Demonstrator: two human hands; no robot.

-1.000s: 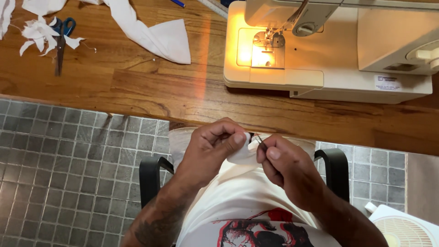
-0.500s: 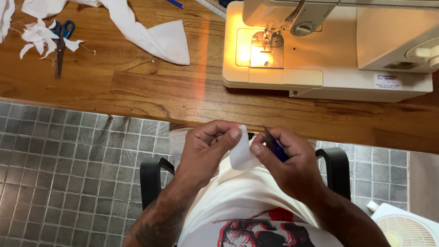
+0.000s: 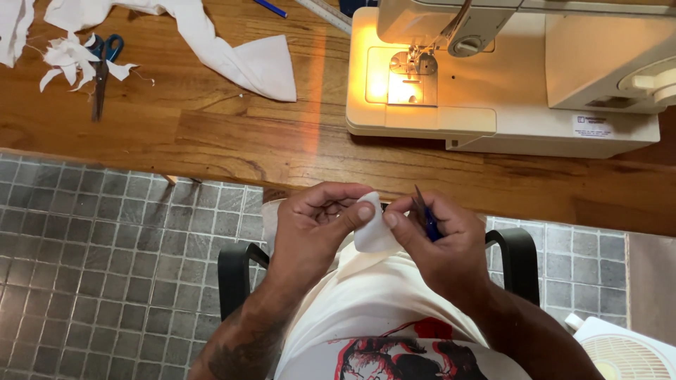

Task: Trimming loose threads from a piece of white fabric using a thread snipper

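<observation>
My left hand (image 3: 317, 229) and my right hand (image 3: 440, 243) meet over my lap, below the table's front edge. Between their thumbs and forefingers they pinch a small white piece of fabric (image 3: 372, 233). My right hand also holds small blue-handled snips (image 3: 427, 217), the dark blades pointing up past the fingers. Both hands are closed around what they hold.
A cream sewing machine (image 3: 507, 84) with its lamp lit stands on the wooden table (image 3: 232, 141) at the upper right. White fabric strips (image 3: 239, 56) and blue-handled scissors (image 3: 101, 67) among scraps lie at the upper left. Black chair arms (image 3: 236, 271) flank me; a white fan (image 3: 620, 352) sits at the lower right.
The hands have shifted slightly, and the white piece is now stretched between both thumbs. The snips' blade now sticks up from my right hand.
</observation>
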